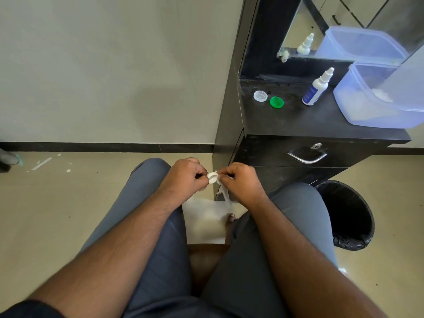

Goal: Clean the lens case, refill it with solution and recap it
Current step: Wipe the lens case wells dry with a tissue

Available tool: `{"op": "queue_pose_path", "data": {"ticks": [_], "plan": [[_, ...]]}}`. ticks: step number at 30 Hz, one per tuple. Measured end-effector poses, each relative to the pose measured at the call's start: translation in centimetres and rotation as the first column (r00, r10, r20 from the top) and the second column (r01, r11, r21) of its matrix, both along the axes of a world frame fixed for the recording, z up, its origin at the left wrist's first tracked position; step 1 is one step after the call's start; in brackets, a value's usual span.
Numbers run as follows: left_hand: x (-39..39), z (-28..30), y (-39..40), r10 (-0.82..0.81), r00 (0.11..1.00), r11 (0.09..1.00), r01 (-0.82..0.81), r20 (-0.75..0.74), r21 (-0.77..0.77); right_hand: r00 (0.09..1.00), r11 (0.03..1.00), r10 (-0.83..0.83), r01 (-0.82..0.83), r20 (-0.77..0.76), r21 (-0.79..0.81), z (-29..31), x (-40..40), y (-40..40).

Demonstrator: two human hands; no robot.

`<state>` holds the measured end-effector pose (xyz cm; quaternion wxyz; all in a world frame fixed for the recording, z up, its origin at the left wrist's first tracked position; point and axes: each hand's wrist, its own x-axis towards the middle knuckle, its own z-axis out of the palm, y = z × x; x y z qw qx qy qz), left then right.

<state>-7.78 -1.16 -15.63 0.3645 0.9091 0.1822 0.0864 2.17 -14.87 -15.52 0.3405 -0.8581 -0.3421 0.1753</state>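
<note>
Left grip pinching small white plastic lens case, right grip twisting thin white tissue into it over the knees: likely slip to floor, far from caps on table.

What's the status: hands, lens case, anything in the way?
Left hand grips lens case; right hand wipes it with tissue. White cap, green cap off; solution bottle on dresser top. No obstruction.
</note>
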Motion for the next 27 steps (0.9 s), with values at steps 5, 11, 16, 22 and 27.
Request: {"op": "queue_pose_path", "data": {"ticks": [5,11,16,22,27], "plan": [[0.0,0.0,0.4,0.077,0.996,0.993,-0.074,0.035,-0.092,0.999,0.996,0.013,-0.016,0.035,0.083,0.1,-0.6,0.2],[0.1,0.2,0.5,0.271,0.963,0.9,-0.248,0.014,-0.359,0.983,0.971,-0.116,0.142,-0.139,0.19,0.1,-0.6,0.3],[0.5,0.5,0.2,0.408,0.912,0.583,-0.302,-0.05,-0.754,0.87,0.93,-0.094,0.25,-0.484,0.268,0.4,-1.1,0.6],[0.4,0.4,-0.6,0.398,0.913,0.512,-0.299,-0.086,-0.805,0.712,0.837,-0.088,0.432,-0.696,0.336,0.7,-0.7,0.6],[0.5,0.8,-0.5,0.43,0.902,0.582,-0.304,-0.032,-0.754,0.677,0.796,-0.106,0.497,-0.729,0.346,0.7,-0.3,0.2]]}}
